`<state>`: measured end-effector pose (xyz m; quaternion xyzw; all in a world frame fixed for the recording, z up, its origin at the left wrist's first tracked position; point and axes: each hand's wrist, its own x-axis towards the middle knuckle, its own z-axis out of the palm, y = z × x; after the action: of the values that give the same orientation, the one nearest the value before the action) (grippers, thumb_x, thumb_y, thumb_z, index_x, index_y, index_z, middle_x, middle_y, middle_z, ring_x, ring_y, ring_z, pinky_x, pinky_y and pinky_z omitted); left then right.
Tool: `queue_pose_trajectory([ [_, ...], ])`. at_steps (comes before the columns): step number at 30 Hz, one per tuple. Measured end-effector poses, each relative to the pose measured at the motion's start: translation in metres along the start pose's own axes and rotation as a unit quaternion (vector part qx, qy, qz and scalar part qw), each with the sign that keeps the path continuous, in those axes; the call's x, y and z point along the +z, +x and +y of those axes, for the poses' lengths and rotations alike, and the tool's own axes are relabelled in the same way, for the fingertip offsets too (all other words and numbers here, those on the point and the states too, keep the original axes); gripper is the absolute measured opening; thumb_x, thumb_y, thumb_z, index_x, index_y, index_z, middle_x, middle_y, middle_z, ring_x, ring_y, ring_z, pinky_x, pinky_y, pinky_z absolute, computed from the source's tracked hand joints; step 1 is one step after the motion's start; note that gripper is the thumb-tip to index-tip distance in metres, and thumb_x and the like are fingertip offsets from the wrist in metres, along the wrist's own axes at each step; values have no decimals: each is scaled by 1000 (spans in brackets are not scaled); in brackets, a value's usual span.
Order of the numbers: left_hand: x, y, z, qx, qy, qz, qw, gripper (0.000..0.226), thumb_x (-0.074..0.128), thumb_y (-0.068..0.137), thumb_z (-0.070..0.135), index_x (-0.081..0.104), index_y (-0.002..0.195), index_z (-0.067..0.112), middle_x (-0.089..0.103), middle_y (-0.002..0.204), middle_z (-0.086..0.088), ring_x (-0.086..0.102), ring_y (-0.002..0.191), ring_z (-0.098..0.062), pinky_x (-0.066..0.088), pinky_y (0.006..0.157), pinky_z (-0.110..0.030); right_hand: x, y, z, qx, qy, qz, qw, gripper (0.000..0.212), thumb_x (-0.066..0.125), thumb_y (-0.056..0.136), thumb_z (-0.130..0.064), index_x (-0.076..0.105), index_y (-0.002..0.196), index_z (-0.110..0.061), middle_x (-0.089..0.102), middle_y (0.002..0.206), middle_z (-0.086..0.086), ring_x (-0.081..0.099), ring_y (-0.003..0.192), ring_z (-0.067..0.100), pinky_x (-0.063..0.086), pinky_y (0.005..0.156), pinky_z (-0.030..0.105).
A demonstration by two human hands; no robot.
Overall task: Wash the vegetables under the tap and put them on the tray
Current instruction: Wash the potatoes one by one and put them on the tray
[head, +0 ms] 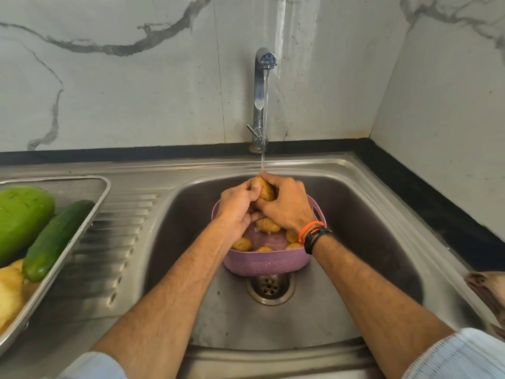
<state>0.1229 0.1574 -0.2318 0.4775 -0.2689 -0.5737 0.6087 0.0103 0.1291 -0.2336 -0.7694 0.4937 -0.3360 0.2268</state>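
Note:
A yellow-brown potato [263,189] is held between both hands under the running tap [261,86], above a purple basket [266,262] in the sink. My left hand [237,207] grips it from the left, thumb on top. My right hand [285,205] curls round it from the right. Several more potatoes [268,225] lie in water in the basket. A metal mesh tray [82,214] on the drainboard at left holds a cucumber [54,239], a large green vegetable [23,217] and yellow pieces [9,291].
The steel sink [355,242] has a drain [270,287] just in front of the basket. A ribbed drainboard [120,242] lies between tray and bowl. A black counter edge [426,192] runs along the right. A brownish object [486,291] shows at the right edge.

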Motion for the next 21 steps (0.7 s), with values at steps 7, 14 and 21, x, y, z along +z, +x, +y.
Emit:
queue_pose_trajectory([
  [7, -2, 2, 1, -1, -1, 16, 1000, 12, 60, 97, 10, 71, 100, 13, 76, 93, -10, 72, 95, -25, 61, 70, -40, -2, -5, -2, -31, 52, 77, 995, 26, 80, 78, -33, 78, 102, -24, 76, 85, -8, 69, 83, 7, 58, 82, 27],
  [14, -9, 3, 5, -52, -52, 7, 997, 30, 58, 99, 21, 62, 123, 3, 71, 112, -22, 69, 105, -34, 62, 69, -42, -4, -1, -2, -15, 49, 69, 996, 51, 82, 78, -38, 69, 124, -19, 73, 113, -1, 66, 104, 9, 49, 94, 18],
  [21, -9, 5, 2, -56, -39, 46, 997, 19, 62, 97, 14, 68, 114, 9, 72, 109, -15, 71, 99, -26, 61, 67, -35, -6, 1, 5, -38, -2, -28, 999, 79, 85, 73, -33, 51, 143, -19, 61, 136, 3, 55, 125, 17, 39, 107, 23],
])
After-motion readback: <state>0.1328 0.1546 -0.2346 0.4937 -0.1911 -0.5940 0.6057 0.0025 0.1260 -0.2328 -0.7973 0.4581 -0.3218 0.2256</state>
